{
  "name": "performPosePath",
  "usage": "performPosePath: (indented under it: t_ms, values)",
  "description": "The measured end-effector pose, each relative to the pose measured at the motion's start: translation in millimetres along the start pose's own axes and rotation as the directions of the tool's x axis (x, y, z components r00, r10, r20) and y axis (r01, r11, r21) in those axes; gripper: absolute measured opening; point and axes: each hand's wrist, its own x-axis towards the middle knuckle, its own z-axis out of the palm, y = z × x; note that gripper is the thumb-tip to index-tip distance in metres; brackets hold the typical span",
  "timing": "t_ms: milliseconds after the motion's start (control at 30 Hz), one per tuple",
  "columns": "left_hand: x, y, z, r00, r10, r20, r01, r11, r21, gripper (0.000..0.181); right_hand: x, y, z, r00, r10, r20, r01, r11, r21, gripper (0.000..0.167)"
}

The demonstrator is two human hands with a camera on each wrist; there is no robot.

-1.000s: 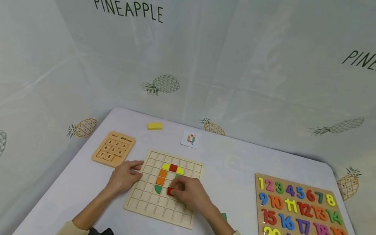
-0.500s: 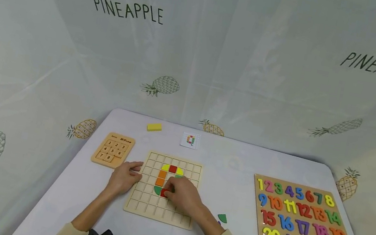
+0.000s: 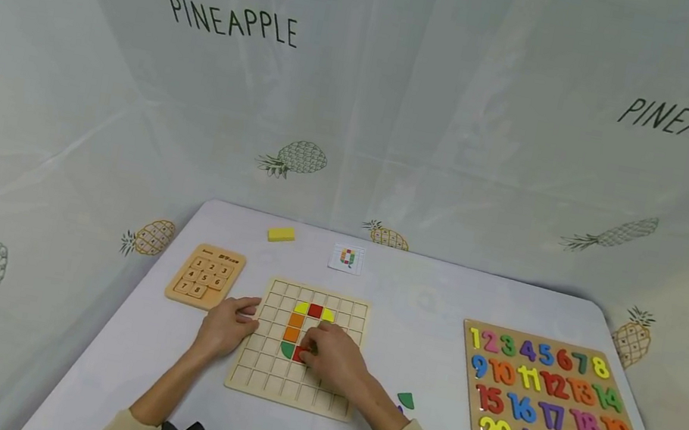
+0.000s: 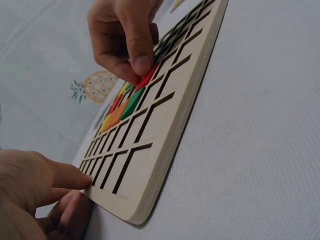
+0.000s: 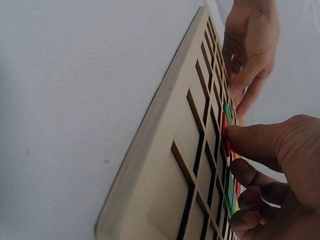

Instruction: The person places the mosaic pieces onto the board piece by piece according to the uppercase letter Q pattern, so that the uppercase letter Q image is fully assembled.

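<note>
In the head view, a wooden grid board (image 3: 267,380) lies on the table, bearing several coloured tiles. My right hand (image 3: 338,360) pinches a red square tile (image 3: 298,354) with thumb and fingers, low over a cell beside the green quarter-round tile (image 3: 287,349). Orange square tiles (image 3: 294,327), yellow rounded tiles (image 3: 301,307) and another red square (image 3: 315,311) form a partial ring above. Part of that ring is hidden by the right hand. At the board's left edge rests my left hand (image 3: 224,326), its fingertips touching the rim. The left wrist view shows the red tile (image 4: 146,77) under the right thumb.
A number sliding puzzle (image 3: 205,276) stands left of the board. Behind are a yellow block (image 3: 282,235) and a pattern card (image 3: 347,258). Right of the board lies a loose green piece (image 3: 405,400), with a colourful number board (image 3: 559,410) farther right.
My right hand has moved left with the red tile, bringing it beside the green quarter-round tile. The loose green piece on the right is now more exposed. My left hand stays put.
</note>
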Motion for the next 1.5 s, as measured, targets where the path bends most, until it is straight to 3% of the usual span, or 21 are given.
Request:
performPosePath:
  t_ms: [367, 600, 767, 900, 1100, 1300, 1500]
  values:
    - [-0.4, 0.6, -0.7, 1.000, 0.007, 0.004, -0.007, 1.000, -0.005, 0.048, 1.1, 3.8, -1.4, 1.000, -0.013, -0.002, 0.013, 0.999, 0.043, 0.008]
    - [-0.4, 1.0, 0.2, 1.000, 0.009, 0.008, -0.009, 1.000, -0.012, 0.047, -5.1, 31.3, -18.5, 0.998, -0.048, 0.051, 0.039, 0.986, 0.162, 0.009]
    - [-0.7, 0.3, 3.5, 1.000, 0.006, 0.009, -0.006, 1.000, -0.015, 0.048, -27.4, 63.5, -40.4, 0.997, -0.021, 0.069, 0.009, 0.984, 0.179, 0.008]
    - [-0.3, -1.7, 1.7, 1.000, 0.004, 0.007, -0.004, 1.000, -0.008, 0.048, -50.4, 85.7, -60.7, 0.995, 0.043, 0.087, -0.054, 0.990, 0.132, 0.011]
    - [-0.2, -0.9, -2.7, 1.000, 0.012, -0.002, -0.012, 1.000, -0.008, 0.049, -82.1, 111.2, -84.3, 0.969, 0.146, 0.199, -0.174, 0.976, 0.133, 0.018]
    - [-0.7, 0.2, -2.4, 1.000, 0.008, 0.008, -0.007, 1.000, -0.011, 0.049, -107.9, 123.6, -88.1, 0.927, 0.221, 0.303, -0.252, 0.966, 0.065, 0.027]
    - [-1.2, -1.3, -1.5, 1.000, 0.011, 0.001, -0.011, 1.000, -0.007, 0.049, -115.6, 124.1, -83.1, 0.928, 0.243, 0.282, -0.256, 0.967, 0.010, 0.029]
